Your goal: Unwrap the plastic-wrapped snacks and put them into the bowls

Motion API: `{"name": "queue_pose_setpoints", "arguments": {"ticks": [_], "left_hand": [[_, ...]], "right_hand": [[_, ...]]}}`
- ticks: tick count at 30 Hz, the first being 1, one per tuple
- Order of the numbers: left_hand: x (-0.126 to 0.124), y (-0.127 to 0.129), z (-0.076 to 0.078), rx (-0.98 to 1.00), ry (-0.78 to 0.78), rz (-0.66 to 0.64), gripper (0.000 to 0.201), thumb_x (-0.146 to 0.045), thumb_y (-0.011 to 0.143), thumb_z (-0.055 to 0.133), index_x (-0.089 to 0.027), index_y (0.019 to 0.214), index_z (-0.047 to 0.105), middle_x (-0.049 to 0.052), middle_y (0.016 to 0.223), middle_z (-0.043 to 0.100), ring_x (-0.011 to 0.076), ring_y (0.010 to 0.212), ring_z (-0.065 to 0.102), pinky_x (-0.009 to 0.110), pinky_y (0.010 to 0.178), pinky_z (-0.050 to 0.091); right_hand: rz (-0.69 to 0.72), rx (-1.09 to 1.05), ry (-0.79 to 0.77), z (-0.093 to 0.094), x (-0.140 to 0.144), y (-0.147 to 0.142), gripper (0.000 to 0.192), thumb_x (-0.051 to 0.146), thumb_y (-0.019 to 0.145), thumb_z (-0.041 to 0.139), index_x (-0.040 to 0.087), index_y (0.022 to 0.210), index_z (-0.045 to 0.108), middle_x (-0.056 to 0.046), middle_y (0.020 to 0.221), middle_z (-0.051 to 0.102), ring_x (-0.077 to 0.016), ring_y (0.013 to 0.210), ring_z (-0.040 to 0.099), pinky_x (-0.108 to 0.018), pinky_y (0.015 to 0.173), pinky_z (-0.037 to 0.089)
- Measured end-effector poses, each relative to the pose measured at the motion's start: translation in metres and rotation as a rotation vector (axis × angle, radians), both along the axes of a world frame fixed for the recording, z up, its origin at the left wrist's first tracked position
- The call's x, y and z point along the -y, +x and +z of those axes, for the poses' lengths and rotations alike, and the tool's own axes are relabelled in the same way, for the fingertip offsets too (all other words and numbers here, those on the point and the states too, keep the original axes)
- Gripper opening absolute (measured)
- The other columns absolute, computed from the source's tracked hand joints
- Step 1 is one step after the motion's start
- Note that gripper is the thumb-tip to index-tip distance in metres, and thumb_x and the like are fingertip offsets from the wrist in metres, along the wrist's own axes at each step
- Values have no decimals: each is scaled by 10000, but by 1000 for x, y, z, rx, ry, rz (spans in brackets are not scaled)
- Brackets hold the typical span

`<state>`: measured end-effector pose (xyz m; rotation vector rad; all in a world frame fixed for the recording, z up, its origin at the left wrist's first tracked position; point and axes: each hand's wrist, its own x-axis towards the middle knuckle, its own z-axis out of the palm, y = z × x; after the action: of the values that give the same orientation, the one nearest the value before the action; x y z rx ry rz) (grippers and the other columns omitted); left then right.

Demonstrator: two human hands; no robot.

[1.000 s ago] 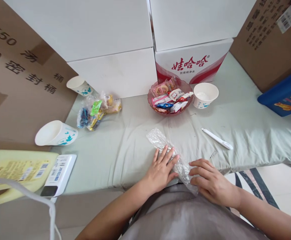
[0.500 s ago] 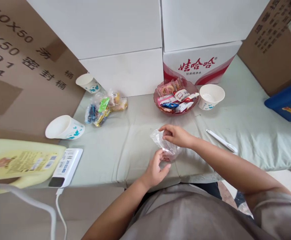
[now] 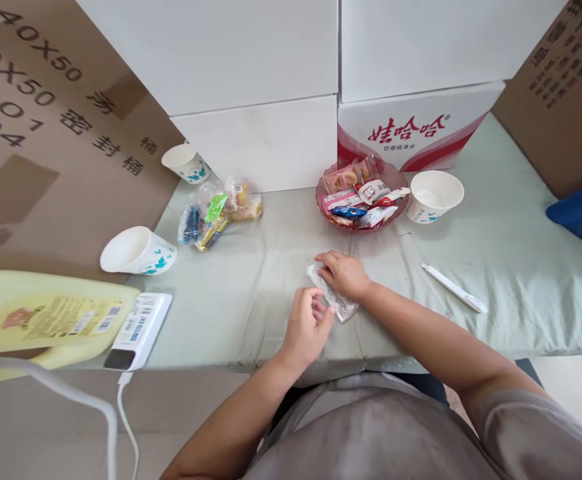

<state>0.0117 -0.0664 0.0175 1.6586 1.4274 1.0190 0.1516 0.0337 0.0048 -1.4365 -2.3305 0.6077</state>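
A clear plastic bag (image 3: 343, 307), flattened into a narrow crinkled strip, lies on the cloth-covered table close to its front edge. My right hand (image 3: 345, 275) is on its upper part, fingers bent over the bag and pressing it against the cloth. Beside the strip's left side is my left hand (image 3: 307, 327), its fingers loosely curled and the thumb held apart, with nothing visible in it. Beyond the hands stands a reddish glass bowl (image 3: 363, 228) of wrapped snacks.
A paper cup (image 3: 433, 200) stands right of the bowl, a white pen-shaped tool (image 3: 453, 288) nearer me. Leftward are wrapped snacks in clear plastic (image 3: 215, 213), two tilted paper cups, a white device (image 3: 141, 330) with a cable and a yellow jug (image 3: 45, 320). Boxes line the back.
The bag has gone from puffed up to a flat, narrow strip. My right hand has come down onto it; my left hand has drawn slightly left, off the bag. The view has shifted a little.
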Motion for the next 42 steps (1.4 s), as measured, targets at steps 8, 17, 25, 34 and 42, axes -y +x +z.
{"name": "queue_pose_setpoints", "arguments": {"ticks": [8,17,25,34,42], "left_hand": [[-61,-6,-8,-617,472,-212,127,-173,849,501,-184,758,590,74,826,589,227,852,545,382,790,492],[-62,-12,-20,-614,430,-222,191,-181,894,515,-171,1020,658,86,1034,614,230,954,523,383,865,470],[-60,-5,-18,-769,343,-203,358,-280,913,518,-230,1255,615,85,1329,570,297,1093,470,463,906,423],[-55,-8,-16,-759,366,-367,426,-269,904,516,-245,1326,571,47,1434,523,294,1127,449,465,929,412],[-57,-12,-15,-520,323,-486,545,-254,883,546,-234,1418,440,92,1412,535,283,1196,477,486,1010,398]], "right_hand": [[48,139,69,4,-1,5,352,248,963,431,191,1291,547,-110,1116,628,-226,957,595,-306,746,433],[257,50,346,16,26,53,283,342,962,496,145,1099,645,-125,1072,639,-261,999,527,-406,884,432],[415,7,336,-6,90,79,286,169,978,437,131,1196,618,-125,1173,648,-220,1100,545,-372,917,481],[445,21,438,5,86,74,219,146,975,434,157,1038,643,-101,1085,672,-226,1108,547,-409,940,438],[483,-36,282,22,72,65,259,199,1006,362,148,965,612,-67,847,666,-156,766,596,-286,704,465]]}}
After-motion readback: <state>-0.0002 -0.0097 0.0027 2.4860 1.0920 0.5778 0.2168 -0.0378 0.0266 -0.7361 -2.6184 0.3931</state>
